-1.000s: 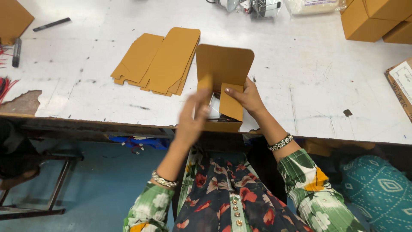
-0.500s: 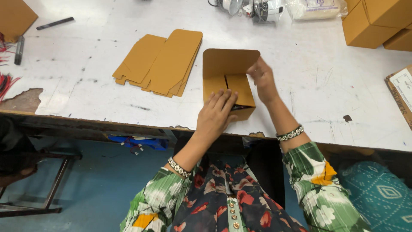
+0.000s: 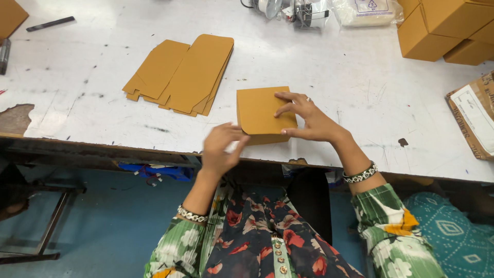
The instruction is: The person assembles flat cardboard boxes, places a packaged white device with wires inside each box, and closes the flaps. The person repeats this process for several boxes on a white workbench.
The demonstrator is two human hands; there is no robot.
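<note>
Head view, one moment, white scuffed surface seen from above.

Item in hand: small tan box, closed, lying flat near the front edge of the surface. Right hand rests on it, fingers spread over the top and right side, thumb along the near edge, pressing rather than gripping. Left hand sits just off the box's near left corner at the surface edge, fingers loosely curled and blurred; whether it touches the box cannot be told.

Flat stock: stack of unfolded tan blanks, fanned, left of the box and apart from it.

Finished goods: tan cartons stacked at the far right corner. Clear plastic bag with a printed mark, beside them at the far edge. Brown parcel with a white label, at the right edge, partly out of frame.

Small items: dark pen at far left; bagged metal parts at the far edge.

Open room: bare surface between box and parcel, and between the blanks and the far edge. Left front edge chipped, brown patch showing.
</note>
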